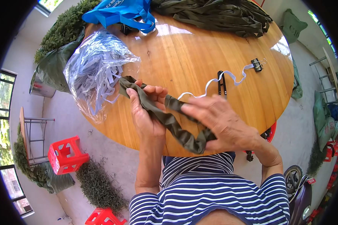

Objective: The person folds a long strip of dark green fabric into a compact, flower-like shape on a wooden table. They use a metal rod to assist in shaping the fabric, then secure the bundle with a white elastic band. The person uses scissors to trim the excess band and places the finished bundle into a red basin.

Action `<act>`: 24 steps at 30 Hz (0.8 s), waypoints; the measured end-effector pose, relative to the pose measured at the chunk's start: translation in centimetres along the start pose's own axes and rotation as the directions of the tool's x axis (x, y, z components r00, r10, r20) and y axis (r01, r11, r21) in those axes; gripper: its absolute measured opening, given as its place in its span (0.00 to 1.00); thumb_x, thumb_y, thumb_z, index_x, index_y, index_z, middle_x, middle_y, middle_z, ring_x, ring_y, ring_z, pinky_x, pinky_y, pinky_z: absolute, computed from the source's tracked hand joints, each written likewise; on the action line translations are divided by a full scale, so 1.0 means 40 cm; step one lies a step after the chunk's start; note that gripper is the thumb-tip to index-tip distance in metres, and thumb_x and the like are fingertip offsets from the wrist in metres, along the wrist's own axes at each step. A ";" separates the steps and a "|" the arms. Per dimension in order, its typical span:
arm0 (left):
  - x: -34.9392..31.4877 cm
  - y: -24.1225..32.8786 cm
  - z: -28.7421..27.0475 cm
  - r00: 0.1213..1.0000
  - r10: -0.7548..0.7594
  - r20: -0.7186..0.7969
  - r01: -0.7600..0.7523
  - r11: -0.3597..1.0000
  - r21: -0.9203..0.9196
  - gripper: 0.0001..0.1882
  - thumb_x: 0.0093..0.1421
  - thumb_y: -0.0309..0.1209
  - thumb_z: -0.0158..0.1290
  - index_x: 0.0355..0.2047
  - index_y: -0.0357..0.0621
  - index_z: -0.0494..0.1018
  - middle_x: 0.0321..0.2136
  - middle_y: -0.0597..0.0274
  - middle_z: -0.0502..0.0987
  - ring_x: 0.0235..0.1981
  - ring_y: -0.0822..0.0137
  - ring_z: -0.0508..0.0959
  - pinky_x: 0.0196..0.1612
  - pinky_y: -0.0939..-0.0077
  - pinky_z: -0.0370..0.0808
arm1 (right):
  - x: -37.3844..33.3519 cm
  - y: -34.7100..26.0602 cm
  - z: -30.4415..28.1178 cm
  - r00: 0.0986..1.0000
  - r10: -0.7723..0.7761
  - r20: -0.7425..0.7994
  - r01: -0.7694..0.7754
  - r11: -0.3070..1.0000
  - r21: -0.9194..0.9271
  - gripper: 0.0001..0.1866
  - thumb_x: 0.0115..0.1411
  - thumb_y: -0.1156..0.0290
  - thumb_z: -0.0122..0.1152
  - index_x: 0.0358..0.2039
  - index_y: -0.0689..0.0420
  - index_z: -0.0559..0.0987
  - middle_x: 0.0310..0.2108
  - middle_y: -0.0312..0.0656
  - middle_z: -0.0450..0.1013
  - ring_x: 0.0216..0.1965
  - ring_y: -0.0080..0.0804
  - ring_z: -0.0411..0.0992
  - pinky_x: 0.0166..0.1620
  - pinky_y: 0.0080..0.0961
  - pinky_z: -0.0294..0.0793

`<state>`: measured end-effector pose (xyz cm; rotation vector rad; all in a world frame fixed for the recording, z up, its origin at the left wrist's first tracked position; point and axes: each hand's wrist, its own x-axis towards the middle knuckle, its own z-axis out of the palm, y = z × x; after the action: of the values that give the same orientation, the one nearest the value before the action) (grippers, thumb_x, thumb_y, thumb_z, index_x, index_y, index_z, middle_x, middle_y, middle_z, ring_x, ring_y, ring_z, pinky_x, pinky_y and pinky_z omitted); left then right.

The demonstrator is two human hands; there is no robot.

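An olive-green gathered fabric strip (168, 120) loops between my two hands above the near edge of the table. My left hand (146, 112) is closed around one side of it, with the thumb pressing on top. Over the other side lies my right hand (225, 125), slightly blurred, its fingers and thumb gripping the cloth. A white elastic band (209, 83) runs from a black binder clip (257, 65) on the right and disappears behind the cloth and my right hand. Just beyond that hand, black thread snips (222, 83) lie on the wood.
On the round wooden table (169, 56), a clear plastic bag of pale elastic strips (97, 67) sits left. Beyond it are a blue bag (120, 15) and a heap of olive fabric strips (218, 17). Red stools (65, 154) and dark green artificial foliage (99, 183) are on the floor.
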<state>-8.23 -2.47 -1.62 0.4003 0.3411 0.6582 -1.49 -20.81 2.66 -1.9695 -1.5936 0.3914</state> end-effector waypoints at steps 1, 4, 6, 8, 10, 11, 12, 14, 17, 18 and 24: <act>0.001 0.001 -0.001 1.000 0.021 0.009 -0.021 0.999 0.028 0.17 0.63 0.45 0.38 0.43 0.45 0.61 0.23 0.62 0.72 0.31 0.64 0.74 0.41 0.67 0.72 | 0.009 -0.004 0.004 0.990 0.001 0.143 -0.013 0.996 0.083 0.46 0.39 0.64 0.66 0.59 0.56 0.54 0.55 0.51 0.55 0.59 0.45 0.51 0.61 0.39 0.46; 0.006 0.010 -0.027 0.995 0.050 0.087 -0.051 0.999 0.006 0.18 0.63 0.45 0.39 0.45 0.45 0.61 0.26 0.61 0.73 0.34 0.64 0.75 0.42 0.66 0.72 | -0.006 0.000 0.000 0.985 -0.127 0.116 0.071 0.915 0.397 0.47 0.41 0.63 0.65 0.60 0.55 0.51 0.56 0.51 0.55 0.58 0.46 0.53 0.59 0.38 0.50; 0.008 0.007 -0.029 0.995 0.061 0.078 -0.064 0.998 0.027 0.18 0.63 0.45 0.40 0.46 0.46 0.60 0.27 0.61 0.73 0.33 0.64 0.75 0.42 0.66 0.72 | -0.008 -0.016 -0.023 0.997 -0.041 0.072 0.002 0.877 0.481 0.49 0.41 0.62 0.65 0.61 0.56 0.49 0.55 0.53 0.57 0.56 0.48 0.55 0.58 0.39 0.53; 0.003 -0.002 -0.025 0.996 0.061 0.070 -0.064 0.997 0.043 0.19 0.63 0.44 0.41 0.47 0.46 0.60 0.27 0.61 0.73 0.33 0.64 0.75 0.42 0.67 0.72 | 0.008 -0.045 -0.021 0.986 0.158 0.045 -0.162 0.881 0.445 0.49 0.41 0.61 0.65 0.61 0.57 0.49 0.54 0.55 0.58 0.56 0.48 0.56 0.58 0.39 0.53; -0.005 -0.013 -0.014 0.996 0.053 0.066 -0.057 0.997 0.052 0.19 0.63 0.44 0.41 0.47 0.46 0.59 0.27 0.61 0.72 0.33 0.65 0.75 0.42 0.67 0.72 | 0.030 -0.044 0.012 0.980 0.196 -0.021 -0.187 0.958 0.217 0.41 0.47 0.69 0.60 0.60 0.57 0.51 0.52 0.55 0.60 0.52 0.50 0.61 0.53 0.39 0.60; -0.006 -0.019 -0.013 0.997 0.050 0.065 -0.054 0.997 0.060 0.19 0.63 0.43 0.41 0.47 0.46 0.59 0.27 0.60 0.73 0.33 0.65 0.75 0.42 0.67 0.72 | 0.038 -0.032 0.042 0.976 0.218 -0.023 -0.209 0.957 0.202 0.39 0.48 0.71 0.58 0.60 0.57 0.51 0.51 0.56 0.61 0.50 0.50 0.63 0.50 0.38 0.63; -0.007 -0.021 -0.014 0.997 0.052 0.060 -0.056 0.996 0.069 0.18 0.63 0.43 0.41 0.47 0.45 0.60 0.28 0.60 0.73 0.33 0.65 0.75 0.42 0.67 0.71 | 0.044 -0.024 0.064 0.972 0.234 -0.023 -0.226 0.956 0.188 0.37 0.50 0.73 0.56 0.59 0.57 0.52 0.50 0.56 0.63 0.48 0.51 0.65 0.48 0.38 0.65; -0.015 -0.027 -0.009 0.999 0.040 0.035 -0.043 0.994 0.100 0.18 0.63 0.42 0.41 0.47 0.44 0.60 0.29 0.59 0.73 0.33 0.64 0.75 0.42 0.68 0.71 | 0.042 -0.019 0.081 0.963 0.263 -0.054 -0.248 0.948 0.200 0.33 0.52 0.78 0.50 0.58 0.57 0.53 0.46 0.55 0.66 0.41 0.51 0.70 0.40 0.37 0.70; -0.041 -0.037 -0.002 1.000 0.015 0.017 -0.018 0.983 0.184 0.17 0.63 0.39 0.42 0.45 0.39 0.63 0.33 0.57 0.75 0.34 0.67 0.74 0.41 0.71 0.71 | 0.031 -0.007 0.090 0.952 0.259 -0.161 -0.224 0.952 0.206 0.32 0.53 0.79 0.49 0.58 0.56 0.54 0.46 0.54 0.67 0.41 0.51 0.70 0.40 0.37 0.70; -0.057 -0.051 -0.003 1.000 -0.001 0.014 -0.002 0.978 0.206 0.16 0.63 0.39 0.43 0.44 0.39 0.64 0.33 0.58 0.75 0.34 0.69 0.74 0.41 0.73 0.71 | 0.028 -0.010 0.076 0.946 0.290 -0.147 -0.238 0.925 0.295 0.31 0.53 0.79 0.48 0.58 0.56 0.54 0.46 0.53 0.67 0.41 0.50 0.70 0.40 0.36 0.70; -0.115 -0.100 -0.046 0.980 -0.078 0.181 0.029 0.964 0.264 0.15 0.63 0.37 0.44 0.42 0.38 0.68 0.37 0.61 0.74 0.38 0.71 0.74 0.45 0.73 0.70 | 0.030 0.012 0.058 0.963 0.227 -0.145 -0.119 0.841 0.528 0.27 0.56 0.79 0.47 0.57 0.54 0.59 0.41 0.46 0.70 0.33 0.40 0.72 0.37 0.27 0.70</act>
<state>-10.35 -7.88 -4.23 0.6981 0.2558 0.5179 -2.11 -19.16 0.71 -1.6706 -1.0418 0.5999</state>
